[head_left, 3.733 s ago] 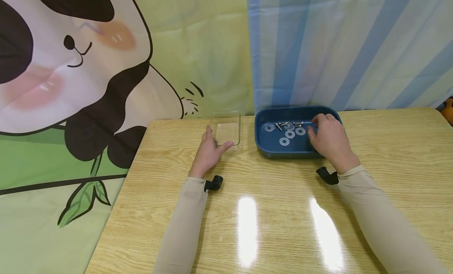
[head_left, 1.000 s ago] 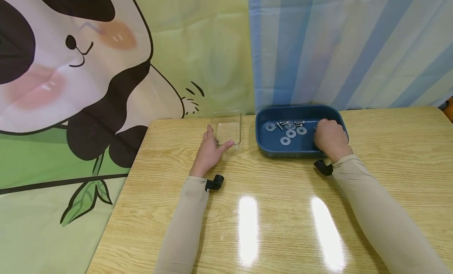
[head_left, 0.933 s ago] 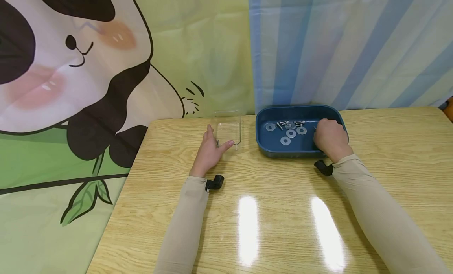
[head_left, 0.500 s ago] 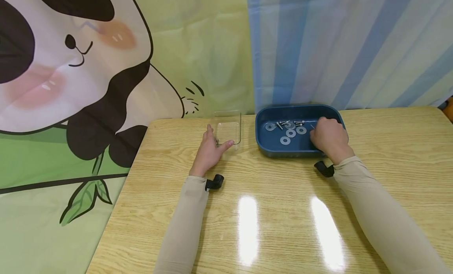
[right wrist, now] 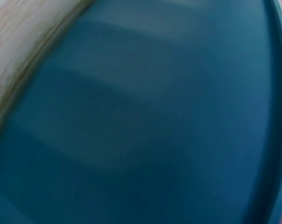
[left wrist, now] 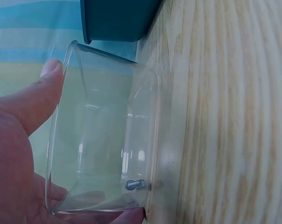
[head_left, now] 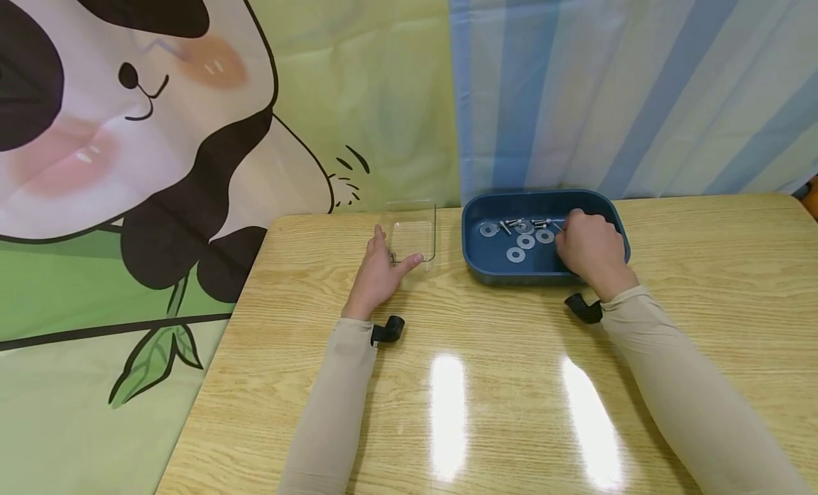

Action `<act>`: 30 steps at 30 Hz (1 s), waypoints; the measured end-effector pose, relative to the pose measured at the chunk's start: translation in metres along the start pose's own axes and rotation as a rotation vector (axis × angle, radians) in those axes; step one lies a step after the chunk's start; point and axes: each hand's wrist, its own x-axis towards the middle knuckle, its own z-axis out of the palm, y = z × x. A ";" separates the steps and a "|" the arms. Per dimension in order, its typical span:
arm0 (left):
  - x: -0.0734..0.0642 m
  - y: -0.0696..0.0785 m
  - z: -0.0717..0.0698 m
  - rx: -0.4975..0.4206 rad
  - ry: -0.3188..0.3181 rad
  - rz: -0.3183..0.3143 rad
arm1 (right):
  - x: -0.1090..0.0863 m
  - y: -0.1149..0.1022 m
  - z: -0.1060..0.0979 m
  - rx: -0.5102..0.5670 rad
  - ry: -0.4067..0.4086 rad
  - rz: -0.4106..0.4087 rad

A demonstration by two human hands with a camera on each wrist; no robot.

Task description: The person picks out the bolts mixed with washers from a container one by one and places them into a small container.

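My left hand (head_left: 375, 275) holds a clear plastic box (head_left: 412, 241) by its near left corner, thumb along the front rim and fingers along the left side. Inside the box, the left wrist view shows one small bolt (left wrist: 135, 185) near the fingers. My right hand (head_left: 591, 248) is curled inside the right part of a blue tray (head_left: 511, 273). From its fingertips sticks a thin silvery metal piece (head_left: 558, 226), mostly hidden by the hand. Flat washers (head_left: 515, 254) and several bolts (head_left: 505, 227) lie in the tray, left of this hand.
Box and tray stand side by side at the back of a wooden table (head_left: 498, 388), with a gap between them. Behind hangs a cloth (head_left: 396, 111) with a panda print and blue stripes. In the right wrist view, the blue tray wall (right wrist: 169, 116) fills nearly everything.
The right hand, loosely open over the tray's right end at first, has curled its fingers down into it, then shifted slightly left with the thin metal piece. The left hand has stayed on the box.
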 end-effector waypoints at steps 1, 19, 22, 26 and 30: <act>0.000 0.000 0.000 0.000 0.000 0.002 | -0.001 -0.001 0.000 0.004 0.004 -0.003; 0.000 0.000 0.001 0.001 -0.006 0.011 | -0.009 -0.015 0.000 0.073 0.072 -0.075; -0.001 0.000 0.000 -0.006 -0.007 0.010 | -0.011 -0.020 0.000 0.088 0.080 -0.092; -0.002 0.001 0.000 -0.012 -0.010 0.006 | -0.012 -0.025 0.001 0.096 0.086 -0.112; -0.001 0.000 0.000 -0.010 -0.008 0.005 | -0.012 -0.031 0.002 0.107 0.091 -0.121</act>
